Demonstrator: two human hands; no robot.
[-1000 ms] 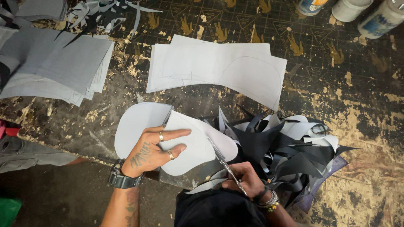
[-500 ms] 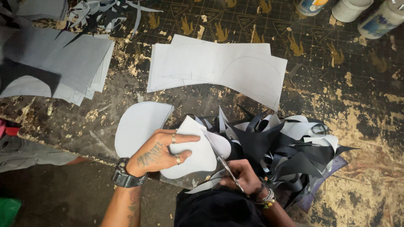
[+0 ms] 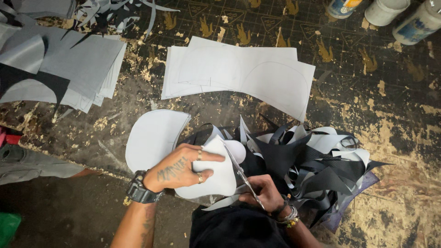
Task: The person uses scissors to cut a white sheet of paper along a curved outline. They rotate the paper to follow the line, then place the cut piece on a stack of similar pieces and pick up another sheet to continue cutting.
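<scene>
My left hand [image 3: 180,171] grips a white curved sheet piece [image 3: 219,177] near the table's front edge, thumb under and fingers on top. My right hand [image 3: 262,193] is closed on the handles of a pair of scissors [image 3: 238,173], whose blades lie along the piece's right edge. A thin trimmed strip [image 3: 220,203] hangs below the cut. A stack of finished rounded white pieces [image 3: 151,138] lies just left of my left hand.
A heap of black and white offcuts [image 3: 303,160] sits right of the scissors. Marked white sheets [image 3: 239,73] lie further back, a grey sheet pile [image 3: 69,69] at far left, and several pots [image 3: 386,11] at the top right. Another person's leg [image 3: 32,165] shows at left.
My left hand has turned the white piece and drawn it right and lower, off the stack. The scissors have cut further along its edge. A dark cut-out has appeared on the grey pile at left.
</scene>
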